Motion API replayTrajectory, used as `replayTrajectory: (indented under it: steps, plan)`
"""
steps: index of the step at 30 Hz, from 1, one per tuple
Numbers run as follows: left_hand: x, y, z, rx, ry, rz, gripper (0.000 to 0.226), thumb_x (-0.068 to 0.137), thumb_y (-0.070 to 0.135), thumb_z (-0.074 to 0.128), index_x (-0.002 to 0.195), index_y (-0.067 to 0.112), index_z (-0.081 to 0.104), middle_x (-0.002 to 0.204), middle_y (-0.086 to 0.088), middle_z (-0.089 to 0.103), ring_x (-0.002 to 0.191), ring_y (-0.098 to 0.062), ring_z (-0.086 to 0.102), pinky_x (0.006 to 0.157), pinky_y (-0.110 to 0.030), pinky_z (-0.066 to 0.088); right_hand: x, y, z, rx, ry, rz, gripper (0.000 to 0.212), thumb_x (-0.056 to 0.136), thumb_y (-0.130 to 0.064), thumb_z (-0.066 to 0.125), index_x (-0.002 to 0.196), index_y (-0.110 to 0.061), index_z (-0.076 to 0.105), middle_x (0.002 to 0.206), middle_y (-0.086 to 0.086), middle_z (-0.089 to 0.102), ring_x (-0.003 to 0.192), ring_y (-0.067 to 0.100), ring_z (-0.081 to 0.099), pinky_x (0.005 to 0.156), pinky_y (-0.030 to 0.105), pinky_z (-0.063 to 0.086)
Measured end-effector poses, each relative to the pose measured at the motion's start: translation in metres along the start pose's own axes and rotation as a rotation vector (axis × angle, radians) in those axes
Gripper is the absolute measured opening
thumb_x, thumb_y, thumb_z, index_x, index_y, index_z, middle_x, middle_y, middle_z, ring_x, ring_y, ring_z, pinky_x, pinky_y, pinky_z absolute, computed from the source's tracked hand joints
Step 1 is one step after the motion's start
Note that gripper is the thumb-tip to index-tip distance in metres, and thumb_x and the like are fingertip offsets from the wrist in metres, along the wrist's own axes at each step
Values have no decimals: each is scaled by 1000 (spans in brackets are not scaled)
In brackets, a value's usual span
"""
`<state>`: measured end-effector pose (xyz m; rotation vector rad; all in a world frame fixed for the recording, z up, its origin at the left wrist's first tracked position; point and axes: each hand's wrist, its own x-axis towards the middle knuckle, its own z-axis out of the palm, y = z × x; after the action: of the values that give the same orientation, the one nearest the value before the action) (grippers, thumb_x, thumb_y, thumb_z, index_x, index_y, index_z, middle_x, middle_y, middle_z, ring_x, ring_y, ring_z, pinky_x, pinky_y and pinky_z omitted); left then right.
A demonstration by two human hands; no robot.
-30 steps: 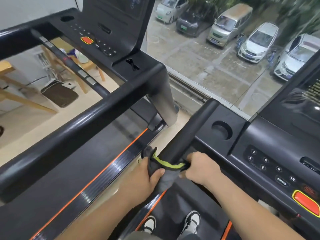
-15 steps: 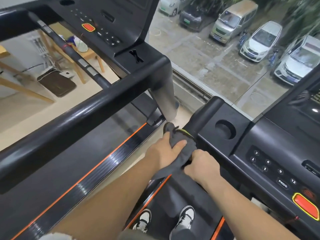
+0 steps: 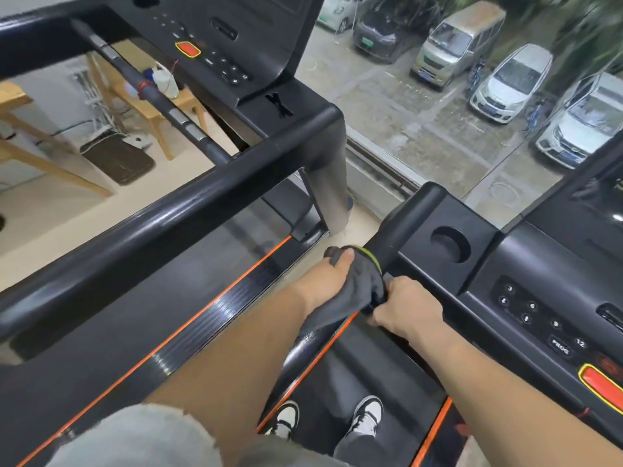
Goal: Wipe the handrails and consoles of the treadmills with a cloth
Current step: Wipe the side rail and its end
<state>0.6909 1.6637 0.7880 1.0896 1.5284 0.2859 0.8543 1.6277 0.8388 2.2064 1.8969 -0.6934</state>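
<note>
A person's left hand (image 3: 323,281) and right hand (image 3: 404,308) meet on the round black handrail (image 3: 401,227) at the left side of the near treadmill. Both work a dark grey cloth (image 3: 357,291) edged in yellow-green. The cloth is wrapped over the rail just short of where it joins the black plastic console (image 3: 539,298), and its loose end trails down toward the near left. The left hand's grip is clamped on the cloth from the left, thumb laid across the top of the fabric. The right hand's grip is curled tight on the cloth's right edge, knuckles up, just beside the left hand, with the fabric bunched between them.

On the console to the right, a round recessed cup holder (image 3: 450,244) sits nearest the rail. Beyond it is a cluster of numbered keys (image 3: 532,315), and a red stop button ringed in yellow (image 3: 603,385) lies at the near right edge. Below the forearms, two black-and-white sneakers (image 3: 365,412) stand on the dark belt (image 3: 357,372), which has orange-trimmed side rails.

A second black treadmill fills the left of the scene. Its thick glossy handrail (image 3: 151,237) runs diagonally from near left to far right, and its own console (image 3: 236,35) carries a matching red button (image 3: 187,48). Behind it, a pale wooden bench (image 3: 151,106) holds a white bottle (image 3: 167,82). Through the window at far right, several parked cars (image 3: 512,82) line a wet paved lot.
</note>
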Motion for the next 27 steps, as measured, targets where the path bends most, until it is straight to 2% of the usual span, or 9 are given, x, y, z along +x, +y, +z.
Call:
replayTrajectory:
  steps: [4,8,12,14,16,19,22,25,27]
  plan:
    - [-38,-53,-8,15,10,104,84,83,93,28,137,34,51,126,3,68,119,-21,63,113,-41,41,-5,-2,2,-55,27,-2,16,68,-30,70,73,-21,58,73,-6,63,70,20,62,52,24,38]
    - [-105,-115,-19,297,136,185,83,86,86,32,142,25,45,129,0,67,122,-23,62,105,-35,45,-9,-3,2,-86,42,3,19,74,-34,72,74,-18,62,73,-7,62,69,18,58,50,24,32]
    - [-132,-116,-16,573,220,164,81,84,88,31,128,21,38,117,-3,64,106,-25,66,87,-36,52,-15,-2,9,-69,85,-7,11,69,-27,68,76,-19,65,70,-7,64,67,17,61,51,23,36]
    - [-117,-95,-12,621,256,212,73,85,82,43,126,22,37,116,-4,62,107,-28,64,83,-37,52,-20,-2,11,-69,108,-15,7,72,-27,67,76,-21,66,69,-8,63,67,15,59,51,24,37]
    - [-99,-71,-1,654,281,260,79,86,76,54,136,18,34,124,-8,58,112,-32,62,84,-39,50,-24,-3,11,-68,119,-27,8,77,-29,67,77,-22,66,71,-9,62,68,15,59,50,24,36]
    - [-85,-54,21,719,376,296,97,88,69,59,156,15,17,138,-15,48,115,-35,60,84,-44,52,-22,-8,9,-100,101,-18,6,77,-28,67,78,-22,65,73,-8,63,69,17,62,48,23,37]
    - [-104,-78,29,884,466,396,104,83,66,67,159,20,13,141,-15,48,111,-33,61,71,-42,57,-20,-12,10,-130,101,-19,8,76,-28,67,79,-21,65,72,-5,63,67,19,62,50,24,42]
    - [-131,-121,22,934,472,496,101,88,62,64,159,26,1,150,-13,37,118,-30,57,77,-39,58,-26,-11,16,-118,112,-27,7,75,-26,64,77,-20,62,74,-2,61,71,23,60,54,27,45]
    - [-150,-131,12,939,421,474,96,93,62,55,159,28,-6,154,-11,28,123,-29,53,85,-38,58,-31,-8,21,-76,114,-52,6,76,-24,62,77,-18,61,79,2,62,77,27,60,63,33,54]
